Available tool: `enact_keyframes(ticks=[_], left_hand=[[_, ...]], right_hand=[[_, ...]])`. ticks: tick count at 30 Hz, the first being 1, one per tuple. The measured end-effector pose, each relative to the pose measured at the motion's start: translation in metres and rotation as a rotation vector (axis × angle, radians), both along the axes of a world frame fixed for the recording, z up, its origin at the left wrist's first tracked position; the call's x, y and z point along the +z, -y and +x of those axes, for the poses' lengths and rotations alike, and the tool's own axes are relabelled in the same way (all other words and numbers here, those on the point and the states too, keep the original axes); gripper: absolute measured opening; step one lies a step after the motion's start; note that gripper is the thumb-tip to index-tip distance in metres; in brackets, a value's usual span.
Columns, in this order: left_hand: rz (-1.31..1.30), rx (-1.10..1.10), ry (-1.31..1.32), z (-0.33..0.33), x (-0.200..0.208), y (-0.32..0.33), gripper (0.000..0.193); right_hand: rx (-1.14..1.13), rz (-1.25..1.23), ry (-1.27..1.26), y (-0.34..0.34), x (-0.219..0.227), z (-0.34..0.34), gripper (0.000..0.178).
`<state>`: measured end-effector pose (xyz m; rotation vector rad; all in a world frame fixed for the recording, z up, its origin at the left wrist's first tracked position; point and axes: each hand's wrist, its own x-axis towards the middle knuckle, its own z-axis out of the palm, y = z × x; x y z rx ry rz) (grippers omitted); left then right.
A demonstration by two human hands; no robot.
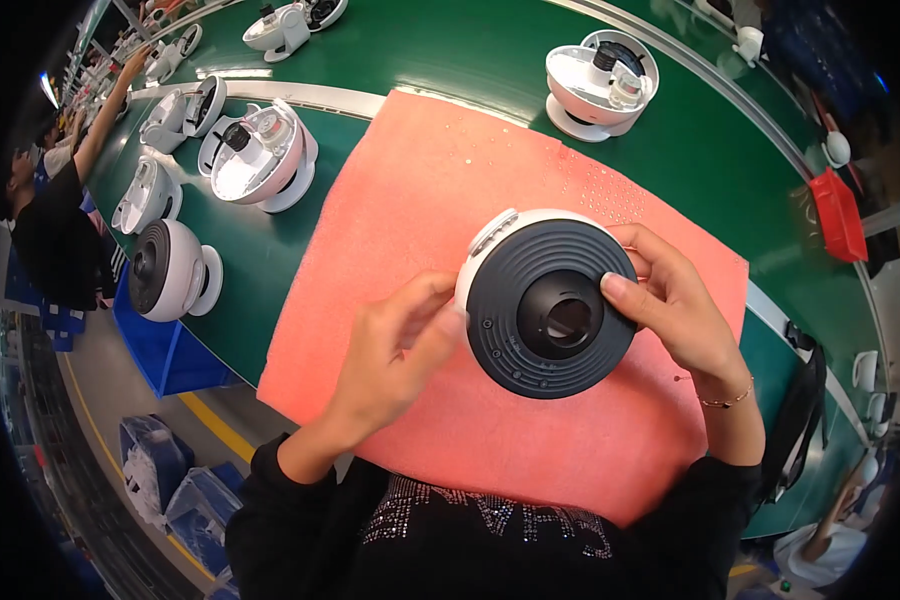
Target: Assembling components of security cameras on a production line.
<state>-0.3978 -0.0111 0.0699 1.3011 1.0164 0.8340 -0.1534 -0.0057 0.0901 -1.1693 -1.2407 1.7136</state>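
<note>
A round white device with a ridged black face and a lens point(505, 340) at its centre is held up over a pink foam sheet point(390, 200). My right hand point(675, 300) grips its right side, thumb on the black face and fingers behind the white shell. At the left rim, my left hand point(395, 345) has thumb and fingers closed against the white edge. The black face is turned up toward me. Whether the device rests on the foam or hangs just above it, I cannot tell.
Opened white housings point(260, 160) stand left of the foam, beside a closed black-faced unit point(170, 270). Another open housing point(600, 85) sits on the green conveyor point(450, 50). A red tray point(838, 215) lies at right, a blue bin point(170, 350) below left. A co-worker point(60, 220) reaches forward at far left.
</note>
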Motion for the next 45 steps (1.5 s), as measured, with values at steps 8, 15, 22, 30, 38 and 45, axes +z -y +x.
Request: enact_keyframes(ticks=[8,15,22,30,38,45], left_hand=[[0.424,-0.108,-0.440,0.011,0.025,-0.018,0.035],[0.404,-0.270,-0.772,0.010,0.042,-0.037,0.035],[0.483,-0.344,-0.830,0.016,0.050,-0.054,0.045],[0.494,-0.345,-0.877,0.013,0.049,-0.053,0.045],[0.488,-0.344,-0.859,0.013,0.045,-0.050,0.043],[0.557,-0.370,-1.066,0.012,0.044,-0.050,0.044]], right_hand=[[-0.054,0.190,-0.014,-0.005,-0.010,0.003,0.028],[-0.090,0.302,0.475,-0.023,-0.002,-0.001,0.036],[-0.074,0.462,0.559,-0.036,-0.011,0.005,0.043],[-0.169,0.932,0.884,-0.027,-0.004,-0.002,0.028],[0.286,1.073,0.746,-0.011,0.021,-0.007,0.044],[0.074,0.979,0.694,-0.010,0.013,-0.008,0.053]])
